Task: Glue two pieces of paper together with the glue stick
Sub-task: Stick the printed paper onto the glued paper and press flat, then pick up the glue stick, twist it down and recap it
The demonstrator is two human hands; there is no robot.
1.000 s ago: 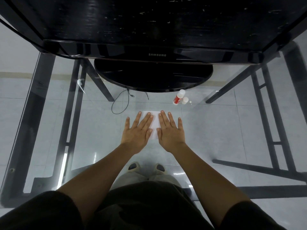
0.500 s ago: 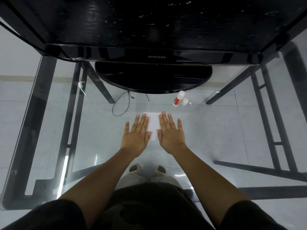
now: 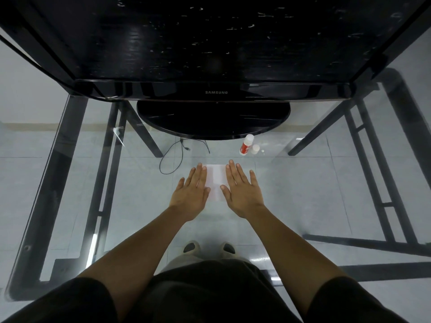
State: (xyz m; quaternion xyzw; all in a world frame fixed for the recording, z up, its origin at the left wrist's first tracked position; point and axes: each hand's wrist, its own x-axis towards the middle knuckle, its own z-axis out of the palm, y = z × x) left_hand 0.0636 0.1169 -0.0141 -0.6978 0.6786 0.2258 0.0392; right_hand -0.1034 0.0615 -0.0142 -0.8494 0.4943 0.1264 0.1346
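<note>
In the head view, the white paper (image 3: 215, 180) is seen lying flat on the glass table (image 3: 303, 183), framed by the left hand (image 3: 191, 191) and the right hand (image 3: 242, 191). Both hands are laid palm down with fingers spread, nothing being pinched; their inner edges rest on the sheet's sides. The glue stick (image 3: 246, 145) is stood upright beyond the paper, near the monitor base (image 3: 213, 120), its cap (image 3: 255, 149) set beside it. Gluing is judged done, with pressing under way; only capping appears left.
</note>
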